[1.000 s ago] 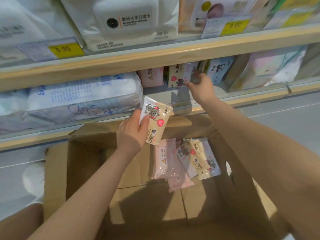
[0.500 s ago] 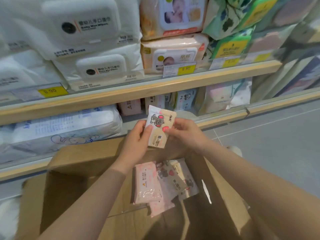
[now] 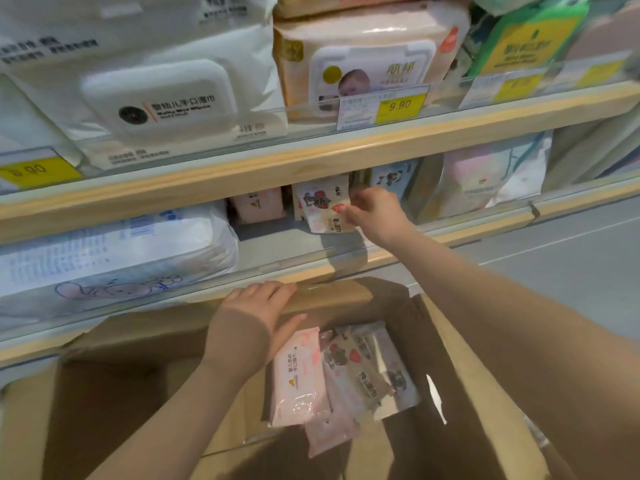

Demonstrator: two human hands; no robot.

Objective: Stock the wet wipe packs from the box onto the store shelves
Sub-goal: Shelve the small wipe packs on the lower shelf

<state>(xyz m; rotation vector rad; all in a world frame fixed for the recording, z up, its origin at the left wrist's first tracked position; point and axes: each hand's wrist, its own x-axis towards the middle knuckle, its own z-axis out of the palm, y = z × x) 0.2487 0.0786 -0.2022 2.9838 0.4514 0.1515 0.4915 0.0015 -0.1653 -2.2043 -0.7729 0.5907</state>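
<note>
The small beige wet wipe pack with a cartoon bear point(image 3: 323, 207), held between both hands over the box half a second before, had passed to the right hand point(image 3: 375, 213) alone and gone up to the lower shelf. The left hand point(image 3: 256, 315) had let go and dropped to the far rim of the open brown cardboard box point(image 3: 460, 375), fingers straight and spread, holding nothing.

Nearest, inside the box, a pink soft wipe pack point(image 3: 294, 375) lay overlapping several beige and pale packs point(image 3: 360, 372) against the far wall; the rest of the box floor showed bare cardboard.

Beyond the rim ran the pale wooden front edge of the lower shelf point(image 3: 450, 237). On it, a large white plastic bundle with blue print point(image 3: 114, 244) filled the left side. Grey shelf floor lay open between that bundle and the right hand, which pinched the bear pack upright at its lower right corner. The pack stood just beside a pink pack point(image 3: 258, 206) at the back, close under the upper shelf's wooden edge point(image 3: 311, 161).
</note>
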